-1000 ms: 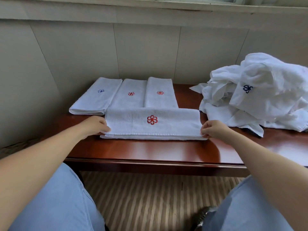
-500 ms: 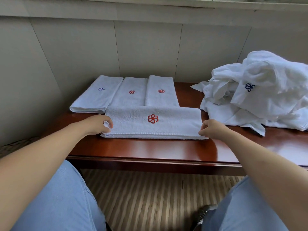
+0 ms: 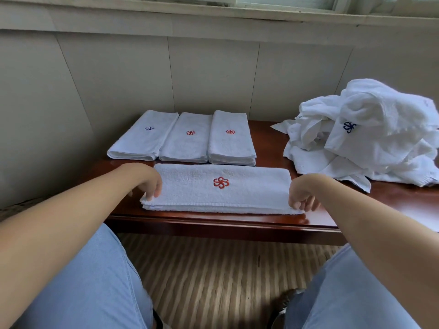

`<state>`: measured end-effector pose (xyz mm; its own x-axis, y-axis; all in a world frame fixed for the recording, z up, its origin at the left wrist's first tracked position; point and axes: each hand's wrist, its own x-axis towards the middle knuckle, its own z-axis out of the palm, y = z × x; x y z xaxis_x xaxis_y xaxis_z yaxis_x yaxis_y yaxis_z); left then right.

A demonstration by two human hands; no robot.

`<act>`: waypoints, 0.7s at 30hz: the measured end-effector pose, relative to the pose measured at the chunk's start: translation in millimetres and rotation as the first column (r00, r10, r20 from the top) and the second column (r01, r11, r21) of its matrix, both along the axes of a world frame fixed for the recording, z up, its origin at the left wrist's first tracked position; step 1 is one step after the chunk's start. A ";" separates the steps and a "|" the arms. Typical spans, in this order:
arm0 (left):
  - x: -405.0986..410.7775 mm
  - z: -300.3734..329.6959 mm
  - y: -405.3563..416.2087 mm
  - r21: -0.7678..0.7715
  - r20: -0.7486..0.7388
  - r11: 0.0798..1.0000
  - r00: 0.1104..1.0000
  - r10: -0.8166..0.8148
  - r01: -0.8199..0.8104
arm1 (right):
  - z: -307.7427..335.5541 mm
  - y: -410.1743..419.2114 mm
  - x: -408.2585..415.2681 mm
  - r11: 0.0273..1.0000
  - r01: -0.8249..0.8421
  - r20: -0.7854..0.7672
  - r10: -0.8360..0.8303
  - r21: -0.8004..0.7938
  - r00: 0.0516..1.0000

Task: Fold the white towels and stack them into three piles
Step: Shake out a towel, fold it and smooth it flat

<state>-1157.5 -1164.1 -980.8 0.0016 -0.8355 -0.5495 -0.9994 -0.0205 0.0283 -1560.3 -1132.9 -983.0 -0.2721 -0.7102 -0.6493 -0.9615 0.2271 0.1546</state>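
Towel (image 3: 237, 186) folded into a long band lies across the centre of the frame, lengthwise along the near edge of the reddish-brown counter (image 3: 392, 205), its red pinwheel emblem facing up in the middle. The left hand (image 3: 148, 180) sits at the band's left end, fingers curled down with the tips on the near left corner, pinching the top layers there. The right hand (image 3: 303, 193) is at the band's right end, fingers bent and gripping the near right corner, knuckles toward the camera. Both forearms reach in from the lower corners of the frame.

Behind the band, at centre-left, three folded piles stand side by side, touching or nearly so. The left pile (image 3: 145, 136) carries a blue emblem and looks like a single thick folded towel. The middle pile (image 3: 187, 138) bears a red emblem. The right pile (image 3: 230, 138) also bears a red emblem, and more than one layer shows at its near edge. The band's far edge lies just in front of the middle and right piles.

At the right of the frame a loose heap of unfolded white towels (image 3: 370, 138) rests on the counter, one with a blue emblem turned outward. Pale wall panels (image 3: 213, 74) rise behind the counter, and a striped floor (image 3: 213, 276) shows below, between two knees in light blue denim.
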 end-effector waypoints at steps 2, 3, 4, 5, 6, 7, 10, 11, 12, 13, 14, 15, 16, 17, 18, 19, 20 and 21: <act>-21.3 7.1 1.6 -0.186 0.103 0.976 0.990 -0.094 0.113 | 13.3 -4.9 20.0 0.990 -0.137 -0.198 0.141 0.035 0.970; -31.8 6.5 -0.9 -0.257 0.140 0.948 0.978 -0.157 0.189 | 16.3 -10.2 30.3 0.977 -0.212 -0.240 0.206 0.002 0.949; -42.2 2.8 -5.1 -0.323 0.132 0.918 0.972 -0.197 0.230 | 15.9 -17.1 39.8 0.962 -0.264 -0.225 0.243 -0.069 0.944; -52.7 -2.7 -7.7 -0.401 0.061 0.888 0.974 -0.220 0.226 | 13.7 -24.5 50.3 0.941 -0.291 -0.170 0.262 -0.174 0.950; -63.6 -10.9 -10.7 -0.467 -0.035 0.861 0.968 -0.248 0.204 | 10.2 -29.3 62.4 0.909 -0.306 -0.094 0.291 -0.283 0.952; -76.0 -19.2 -12.5 -0.508 -0.118 0.841 0.952 -0.281 0.186 | 5.8 -33.3 74.9 0.876 -0.307 -0.020 0.323 -0.372 0.946; -107.3 -44.4 -19.8 -0.598 -0.234 0.789 0.910 -0.342 0.143 | -17.3 -44.0 110.0 0.768 -0.232 0.174 0.406 -0.596 0.897; -112.7 -52.4 -22.5 -0.626 -0.246 0.771 0.907 -0.342 0.121 | -26.3 -47.7 118.2 0.732 -0.152 0.242 0.403 -0.664 0.883; -115.8 -60.3 -23.9 -0.649 -0.249 0.753 0.906 -0.342 0.106 | -36.8 -50.9 123.4 0.694 -0.095 0.275 0.402 -0.714 0.873; -116.6 -69.1 -24.6 -0.663 -0.241 0.741 0.908 -0.341 0.103 | -48.8 -51.9 126.9 0.665 -0.058 0.294 0.404 -0.744 0.866; -116.1 -79.0 -23.9 -0.672 -0.219 0.731 0.913 -0.343 0.114 | -62.2 -51.0 129.3 0.646 -0.044 0.297 0.409 -0.762 0.863; -114.5 -88.5 -21.8 -0.680 -0.190 0.721 0.918 -0.349 0.134 | -75.6 -47.8 130.9 0.618 -0.047 0.286 0.429 -0.784 0.857; -112.9 -97.4 -20.2 -0.687 -0.162 0.710 0.920 -0.357 0.155 | -88.0 -43.2 131.9 0.579 -0.044 0.278 0.456 -0.814 0.846; -111.4 -104.4 -19.8 -0.691 -0.141 0.702 0.919 -0.367 0.174 | -99.1 -39.7 132.4 0.527 -0.029 0.271 0.481 -0.849 0.834; -110.6 -108.6 -20.6 -0.689 -0.128 0.699 0.917 -0.378 0.192 | -107.2 -37.6 132.6 0.482 -0.022 0.255 0.500 -0.876 0.827; -110.4 -110.2 -22.0 -0.684 -0.121 0.699 0.914 -0.387 0.206 | -111.9 -38.1 132.4 0.455 -0.022 0.239 0.509 -0.890 0.827; -110.3 -110.5 -23.1 -0.678 -0.117 0.702 0.912 -0.394 0.216 | -113.9 -39.4 132.4 0.449 -0.029 0.233 0.515 -0.893 0.825; -110.1 -110.5 -23.4 -0.671 -0.107 0.706 0.912 -0.397 0.229 | -114.4 -40.2 133.0 0.460 -0.041 0.231 0.518 -0.887 0.824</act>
<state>-1267.6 -1187.5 -1091.2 -0.3774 -0.9127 0.1568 -0.9060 0.3990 0.1413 -1427.3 -1173.1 -1097.3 0.1721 -0.9360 0.3071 -0.8887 -0.2821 -0.3616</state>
